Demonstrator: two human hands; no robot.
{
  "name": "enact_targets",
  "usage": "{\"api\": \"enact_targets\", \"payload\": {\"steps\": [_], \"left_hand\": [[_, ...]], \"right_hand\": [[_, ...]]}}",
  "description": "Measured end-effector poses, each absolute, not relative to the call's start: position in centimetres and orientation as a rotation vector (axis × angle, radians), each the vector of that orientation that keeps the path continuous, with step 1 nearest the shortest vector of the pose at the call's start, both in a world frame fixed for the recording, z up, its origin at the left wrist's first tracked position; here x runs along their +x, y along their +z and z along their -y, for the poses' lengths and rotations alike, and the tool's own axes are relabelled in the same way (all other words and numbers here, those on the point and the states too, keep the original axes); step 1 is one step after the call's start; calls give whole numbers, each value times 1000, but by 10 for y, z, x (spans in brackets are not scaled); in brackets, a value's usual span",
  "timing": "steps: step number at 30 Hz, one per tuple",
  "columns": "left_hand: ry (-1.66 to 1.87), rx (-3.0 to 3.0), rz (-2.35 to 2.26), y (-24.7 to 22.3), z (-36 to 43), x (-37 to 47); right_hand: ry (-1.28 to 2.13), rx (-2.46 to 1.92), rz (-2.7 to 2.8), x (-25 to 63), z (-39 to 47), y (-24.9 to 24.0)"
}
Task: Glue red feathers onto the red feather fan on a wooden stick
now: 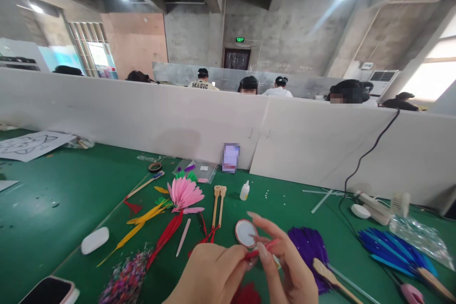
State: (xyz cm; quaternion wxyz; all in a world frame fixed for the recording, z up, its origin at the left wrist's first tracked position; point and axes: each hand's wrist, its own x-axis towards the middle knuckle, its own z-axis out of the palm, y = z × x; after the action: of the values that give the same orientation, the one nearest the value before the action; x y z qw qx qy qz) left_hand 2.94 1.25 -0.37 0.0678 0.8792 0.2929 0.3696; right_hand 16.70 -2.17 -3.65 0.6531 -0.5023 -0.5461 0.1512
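Green tabletop (121, 175) extends across the near area, bounded on the far side by a white partition (171, 118); several people's heads show beyond it.

Head view: both hands are at the near edge, right of centre, holding a small red piece (272, 245) between them. The left hand (213, 270) is mostly closed, its fingertips pinching the left end of the piece. The right hand (294, 266) is partly open: thumb and fingers grip the piece, while one finger extends above it. Exact fingertip contact at the left end is partly hidden.

A round white dish (245, 232) with a red rim sits just beyond the piece. Red fluffy material (246, 293) shows below the hands, blurred. A small white bottle (244, 191) stands farther off; two wooden sticks (218, 206) lie left of it. Pink feathers (185, 194) and yellow feathers (142, 221) are noted to the left. Purple feathers (311, 247) lie right of the right hand, with blue feathers (395, 251) farther right. A phone (50, 290) occupies the near left corner.
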Motion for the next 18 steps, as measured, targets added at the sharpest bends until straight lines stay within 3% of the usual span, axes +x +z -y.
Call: {"api": "enact_targets", "payload": {"steps": [5,18], "left_hand": [[1118,2659,-887,-2,-14,28],[848,2619,-870,6,-8,16]], "right_hand": [[192,-1142,1350,175,18,-37],[485,-1081,1314,182,26,-26]]}}
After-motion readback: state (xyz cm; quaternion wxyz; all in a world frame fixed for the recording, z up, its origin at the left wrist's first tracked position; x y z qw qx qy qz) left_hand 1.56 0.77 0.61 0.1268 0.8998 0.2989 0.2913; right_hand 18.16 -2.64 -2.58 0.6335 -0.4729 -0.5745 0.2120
